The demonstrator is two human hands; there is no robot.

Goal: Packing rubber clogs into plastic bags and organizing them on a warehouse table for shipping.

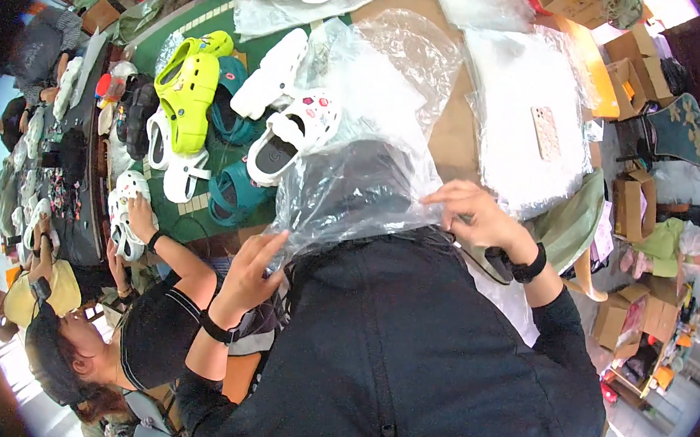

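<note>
— What were the hands doing?

— Both gripped the lower edge of a clear plastic bag (353,189) held against a black garment (421,352). The left hand (250,272) pinched the bag's edge at seven o'clock, fingers closed on the film. The right hand (476,218), at three o'clock of the bag, clamped its other corner. The hands were apart, the bag stretched between them.

— And around it?

— At eleven o'clock of the bag, on the green table (218,16), lay a lime clog (187,93), a white clog with charms (295,133) and teal clogs (234,195). A phone (545,132) rested on plastic sheets (531,93) at one o'clock.
</note>
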